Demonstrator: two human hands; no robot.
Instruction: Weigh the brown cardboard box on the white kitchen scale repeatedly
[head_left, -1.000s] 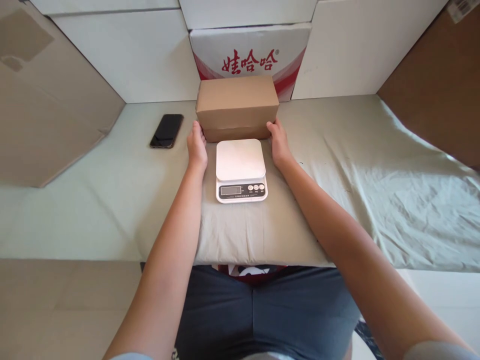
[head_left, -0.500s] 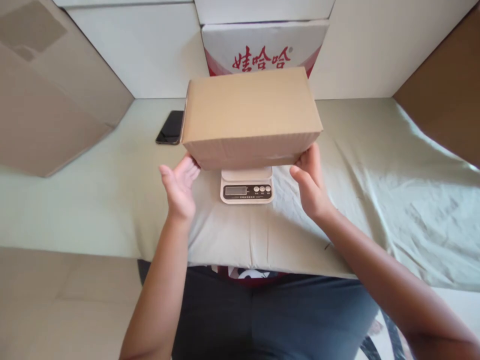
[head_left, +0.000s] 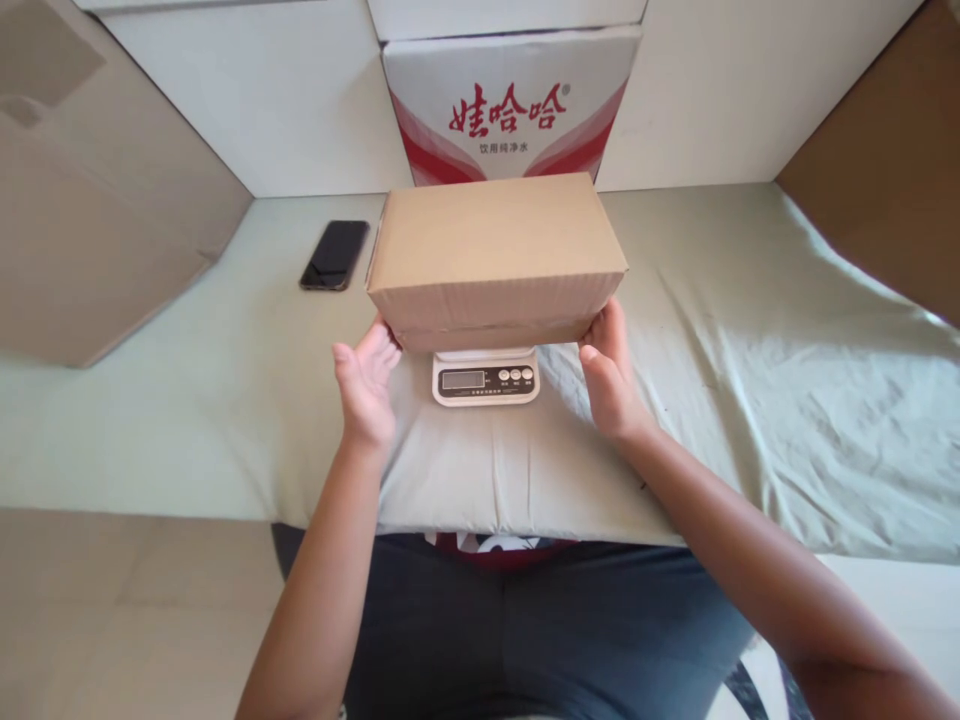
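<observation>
holding: left hand (head_left: 366,390) and right hand (head_left: 616,375) have the brown box (head_left: 495,235) between them, fingers tucked against its lower edge at either end; the left thumb stands off to the side, the right thumb is near the front face.
long axis: the box runs left to right across the person, slightly askew.
box over scale: the box is above the white scale (head_left: 486,385), hiding most of its plate; from where i stand i cannot tell whether they touch.
scale front: display and three buttons face the person, between the two hands; any reading is too faint to make out.
nearer hand: neither, as both are on the box.
phone (head_left: 334,255): flat on the cloth-covered bench (head_left: 187,430), left of the box, nearer the left hand.
far side: a printed carton (head_left: 510,100) stands behind the box, limiting room that way.
flanks: a large brown carton (head_left: 97,200) at left, a brown panel (head_left: 877,180) at right, well apart from the hands.
</observation>
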